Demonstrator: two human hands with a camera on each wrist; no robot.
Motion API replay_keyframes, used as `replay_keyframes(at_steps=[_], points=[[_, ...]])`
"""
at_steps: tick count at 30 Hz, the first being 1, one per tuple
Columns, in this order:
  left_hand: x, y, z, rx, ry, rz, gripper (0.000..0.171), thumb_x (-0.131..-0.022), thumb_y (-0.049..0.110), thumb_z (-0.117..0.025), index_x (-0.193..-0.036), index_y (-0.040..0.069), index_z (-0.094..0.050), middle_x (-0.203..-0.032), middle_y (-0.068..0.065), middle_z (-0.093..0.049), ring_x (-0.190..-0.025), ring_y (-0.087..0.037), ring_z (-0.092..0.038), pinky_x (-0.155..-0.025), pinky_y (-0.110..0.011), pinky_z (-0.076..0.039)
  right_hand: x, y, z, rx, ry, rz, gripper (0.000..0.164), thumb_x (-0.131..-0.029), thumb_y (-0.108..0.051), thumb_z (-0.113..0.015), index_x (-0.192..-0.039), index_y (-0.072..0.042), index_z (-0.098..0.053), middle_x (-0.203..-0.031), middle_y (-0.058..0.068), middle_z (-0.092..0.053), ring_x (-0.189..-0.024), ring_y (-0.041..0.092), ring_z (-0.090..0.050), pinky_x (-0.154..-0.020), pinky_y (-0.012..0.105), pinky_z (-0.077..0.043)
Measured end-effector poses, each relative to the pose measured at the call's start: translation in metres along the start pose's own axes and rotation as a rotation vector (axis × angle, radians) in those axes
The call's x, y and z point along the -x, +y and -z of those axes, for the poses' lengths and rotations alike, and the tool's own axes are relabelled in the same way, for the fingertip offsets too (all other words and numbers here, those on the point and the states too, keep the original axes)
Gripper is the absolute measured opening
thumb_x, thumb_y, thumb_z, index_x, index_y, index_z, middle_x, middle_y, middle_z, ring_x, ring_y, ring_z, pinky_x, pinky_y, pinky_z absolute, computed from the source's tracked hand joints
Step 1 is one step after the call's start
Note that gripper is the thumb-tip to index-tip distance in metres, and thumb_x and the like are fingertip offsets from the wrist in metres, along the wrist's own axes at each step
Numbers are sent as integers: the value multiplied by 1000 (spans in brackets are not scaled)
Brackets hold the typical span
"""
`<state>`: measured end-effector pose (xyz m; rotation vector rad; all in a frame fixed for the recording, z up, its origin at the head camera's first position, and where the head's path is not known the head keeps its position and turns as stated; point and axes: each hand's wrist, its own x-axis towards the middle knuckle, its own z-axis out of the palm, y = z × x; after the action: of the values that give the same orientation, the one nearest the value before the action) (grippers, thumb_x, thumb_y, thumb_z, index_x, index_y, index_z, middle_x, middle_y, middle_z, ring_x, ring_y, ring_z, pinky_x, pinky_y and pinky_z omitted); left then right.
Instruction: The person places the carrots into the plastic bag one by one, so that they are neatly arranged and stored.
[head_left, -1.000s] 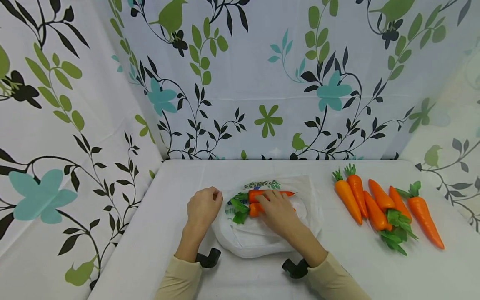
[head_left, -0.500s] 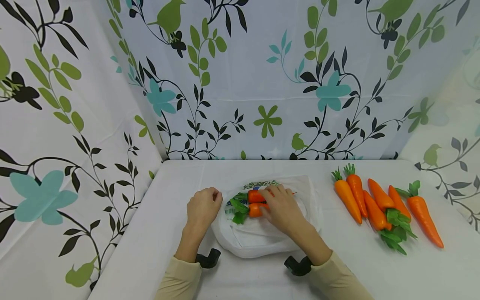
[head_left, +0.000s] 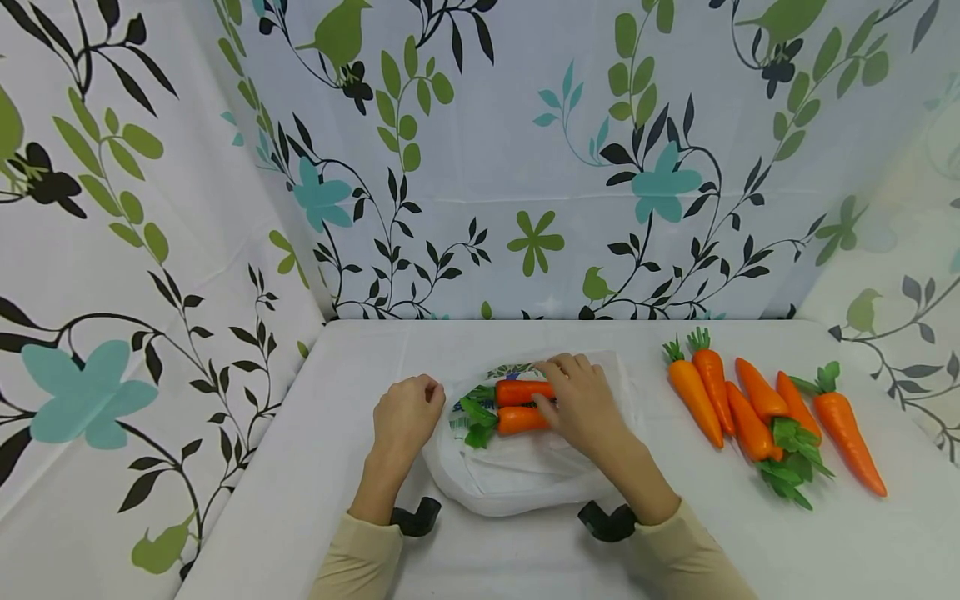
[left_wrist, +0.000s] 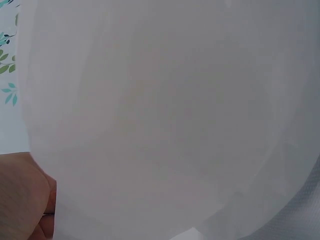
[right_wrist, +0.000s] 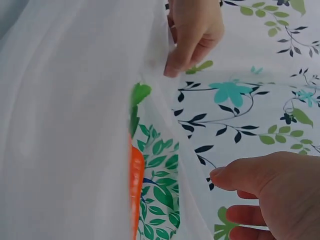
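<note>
We see the left hand (head_left: 408, 412) pinching the left edge of the bag (head_left: 510, 487), two carrots (head_left: 521, 393) lying inside. Over their tips hangs the right hand (head_left: 588, 404) — fingers apart, grasping nothing. Past the bag's right edge, a strip of tabletop (head_left: 663, 433) runs to six carrots (head_left: 752, 423).

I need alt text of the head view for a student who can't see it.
A person's left hand pinches an open white bag holding two orange carrots, their tips beneath the right hand. Six more carrots lie on the white table to the right.
</note>
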<state>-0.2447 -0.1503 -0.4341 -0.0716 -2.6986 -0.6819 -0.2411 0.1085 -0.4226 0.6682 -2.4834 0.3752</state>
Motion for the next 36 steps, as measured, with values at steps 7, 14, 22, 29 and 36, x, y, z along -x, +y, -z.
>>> replay_keyframes(at_steps=[7,14,22,29,36], points=[[0,0,0,3,-6,7,20,-95,21,-63,-93,7,-77,-80,-6,-75,-59,-18,-64,-51,-33,-50,-1,9,10,-11,27,-11,43,-84,-19,-80,-122,-4,-66,-112,13,-66,-100,32,-59,-79,43,-50],[0,0,0,-3,-4,2,20,-95,21,-62,-93,7,-76,-79,-6,-74,-58,-17,-62,-50,-32,-48,-1,18,18,-29,86,-47,41,-85,-19,-79,-121,-3,-67,-113,16,-66,-101,34,-59,-79,45,-51],[0,0,0,-2,-6,0,20,-95,21,-63,-93,7,-76,-80,-6,-75,-59,-18,-64,-51,-33,-50,-2,28,29,-48,80,-125,41,-88,-19,-76,-123,-2,-66,-117,18,-65,-102,36,-58,-82,48,-50],[-1,0,0,-10,-11,6,21,-95,22,-62,-94,7,-76,-81,-6,-75,-62,-19,-65,-53,-34,-51,-3,39,36,-68,114,-172,41,-89,-17,-75,-124,0,-65,-117,21,-65,-102,39,-57,-86,51,-50],[-1,0,0,-6,-18,5,21,-95,22,-62,-94,6,-76,-81,-7,-75,-61,-18,-65,-52,-33,-51,-1,49,39,-59,159,-190,39,-88,-14,-74,-122,3,-65,-116,23,-66,-105,42,-59,-88,55,-51]])
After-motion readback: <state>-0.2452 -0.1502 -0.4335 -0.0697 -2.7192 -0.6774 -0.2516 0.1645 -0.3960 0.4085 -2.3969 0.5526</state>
